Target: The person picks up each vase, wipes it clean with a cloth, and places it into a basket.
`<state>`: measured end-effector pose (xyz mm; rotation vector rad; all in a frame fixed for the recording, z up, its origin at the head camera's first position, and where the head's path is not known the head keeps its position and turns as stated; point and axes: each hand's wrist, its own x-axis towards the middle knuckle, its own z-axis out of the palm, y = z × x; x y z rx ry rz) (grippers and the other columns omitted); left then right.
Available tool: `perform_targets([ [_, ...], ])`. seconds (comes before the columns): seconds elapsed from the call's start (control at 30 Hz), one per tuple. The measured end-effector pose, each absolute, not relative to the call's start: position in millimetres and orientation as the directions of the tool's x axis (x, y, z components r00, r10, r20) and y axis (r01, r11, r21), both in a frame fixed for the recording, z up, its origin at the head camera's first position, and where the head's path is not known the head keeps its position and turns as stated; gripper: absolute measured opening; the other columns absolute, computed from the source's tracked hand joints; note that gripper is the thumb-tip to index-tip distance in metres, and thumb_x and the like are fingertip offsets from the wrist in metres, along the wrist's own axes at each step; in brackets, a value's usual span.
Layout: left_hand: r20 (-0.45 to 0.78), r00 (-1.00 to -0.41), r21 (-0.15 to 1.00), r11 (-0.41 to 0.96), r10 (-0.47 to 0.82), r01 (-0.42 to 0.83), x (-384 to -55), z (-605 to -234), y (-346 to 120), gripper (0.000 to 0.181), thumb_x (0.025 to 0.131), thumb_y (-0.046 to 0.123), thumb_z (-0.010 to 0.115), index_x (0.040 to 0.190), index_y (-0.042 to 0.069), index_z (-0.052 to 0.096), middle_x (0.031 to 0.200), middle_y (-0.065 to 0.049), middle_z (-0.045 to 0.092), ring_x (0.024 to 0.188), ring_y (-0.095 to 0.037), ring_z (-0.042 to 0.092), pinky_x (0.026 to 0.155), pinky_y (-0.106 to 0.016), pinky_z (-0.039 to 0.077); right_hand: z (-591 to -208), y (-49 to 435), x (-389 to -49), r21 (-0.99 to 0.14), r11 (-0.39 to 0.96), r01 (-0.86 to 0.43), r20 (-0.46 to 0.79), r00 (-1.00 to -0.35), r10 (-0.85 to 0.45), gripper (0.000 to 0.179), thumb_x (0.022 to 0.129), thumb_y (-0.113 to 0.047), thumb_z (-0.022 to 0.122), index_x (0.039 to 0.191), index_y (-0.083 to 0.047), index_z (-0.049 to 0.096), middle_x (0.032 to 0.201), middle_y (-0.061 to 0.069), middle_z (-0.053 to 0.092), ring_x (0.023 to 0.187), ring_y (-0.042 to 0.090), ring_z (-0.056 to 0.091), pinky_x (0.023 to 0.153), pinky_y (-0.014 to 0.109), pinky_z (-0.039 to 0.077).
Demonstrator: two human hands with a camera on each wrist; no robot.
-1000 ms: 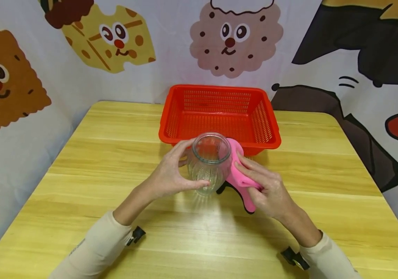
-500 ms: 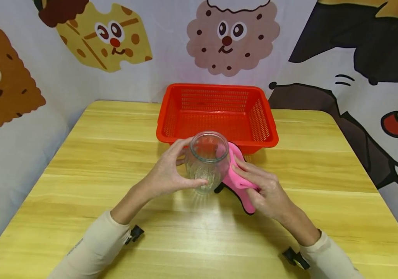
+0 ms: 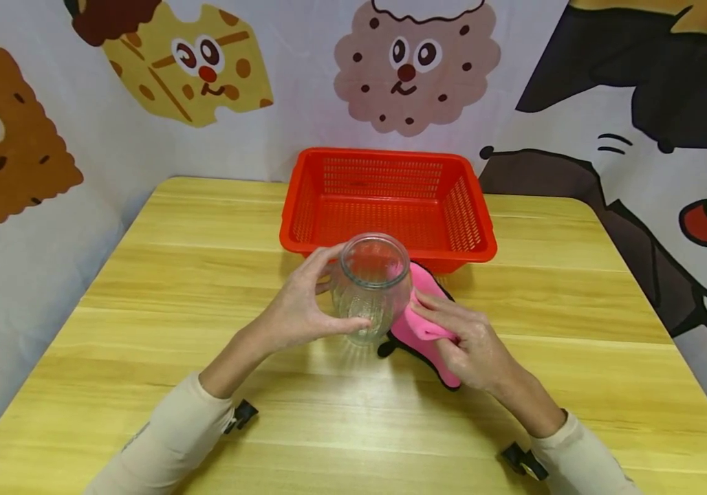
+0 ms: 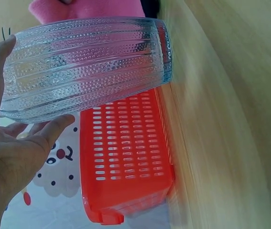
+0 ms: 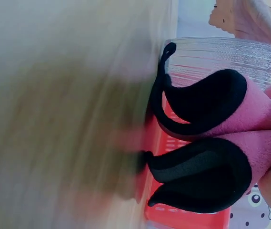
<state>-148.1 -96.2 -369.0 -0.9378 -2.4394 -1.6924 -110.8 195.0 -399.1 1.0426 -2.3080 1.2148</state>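
Note:
A ribbed, clear glass jar (image 3: 373,299) stands upright at mid-table, mouth up; whether its base touches the wood I cannot tell. My left hand (image 3: 300,308) grips it from the left, thumb at the front and fingers behind. On the jar's right side my right hand (image 3: 474,338) pinches a folded pink cloth (image 3: 426,328), which lies against the glass. The right wrist view shows the cloth's black underside and edging (image 5: 209,98) hanging in folds. In the left wrist view the jar's dotted ribs (image 4: 87,67) show plainly, with the cloth behind.
Just behind the jar sits a red perforated plastic basket (image 3: 452,256) on the wooden table (image 3: 353,419). A cloth backdrop (image 3: 304,89) with cartoon biscuits and cheese hangs at the table's far edge.
My right hand has shifted slightly downward, and the cloth's upper part has slid lower along the jar's right side. The left hand and jar stay nearly in place.

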Motion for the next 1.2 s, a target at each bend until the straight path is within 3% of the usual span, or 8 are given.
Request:
perform_targets([
  [0.3, 0.339, -0.822, 0.848, 0.231, 0.457, 0.478, -146.8, -369.0, -96.1, 0.097, 0.070, 0.020, 0.097, 0.150, 0.012, 0.043, 0.137, -0.007, 0.051, 0.127, -0.026, 0.053, 0.100, -0.043, 0.052, -403.0, 195.9, -112.4, -0.550, 0.380, -0.743, 0.579, -0.668, -0.468, 0.052, 0.077, 0.017, 0.053, 0.123, 0.002, 0.072, 0.129, 0.020, 0.065, 0.117, 0.036, 0.063, 0.108, 0.029, 0.041],
  [0.6, 0.335, -0.828, 0.845, 0.246, 0.450, 0.475, -146.2, -369.9, -97.7, 0.097, 0.070, 0.022, 0.097, 0.151, 0.013, 0.043, 0.136, -0.005, 0.052, 0.126, -0.022, 0.053, 0.100, -0.042, 0.051, -405.1, 195.4, -114.1, -0.539, 0.411, -0.735, 0.547, -0.677, -0.492, 0.056, 0.074, 0.018, 0.053, 0.124, 0.001, 0.072, 0.130, 0.015, 0.066, 0.116, 0.035, 0.064, 0.095, 0.016, 0.043],
  [1.07, 0.324, -0.829, 0.850, 0.243, 0.457, 0.466, -147.1, -370.3, -96.4, 0.098, 0.071, 0.022, 0.097, 0.152, 0.015, 0.042, 0.139, -0.005, 0.050, 0.129, -0.024, 0.051, 0.101, -0.044, 0.051, -407.7, 197.9, -114.2, -0.568, 0.428, -0.703, 0.486, -0.706, -0.516, 0.058, 0.071, 0.017, 0.050, 0.123, 0.002, 0.072, 0.129, 0.015, 0.066, 0.117, 0.034, 0.064, 0.065, 0.026, 0.047],
  [1.2, 0.323, -0.828, 0.851, 0.242, 0.459, 0.466, -147.6, -370.5, -96.0, 0.098, 0.071, 0.022, 0.096, 0.152, 0.015, 0.042, 0.139, -0.005, 0.050, 0.129, -0.024, 0.051, 0.101, -0.044, 0.050, -408.1, 200.0, -115.0, -0.579, 0.442, -0.685, 0.445, -0.720, -0.532, 0.057, 0.073, 0.016, 0.051, 0.123, 0.001, 0.072, 0.130, 0.012, 0.066, 0.119, 0.032, 0.063, 0.067, 0.027, 0.047],
])
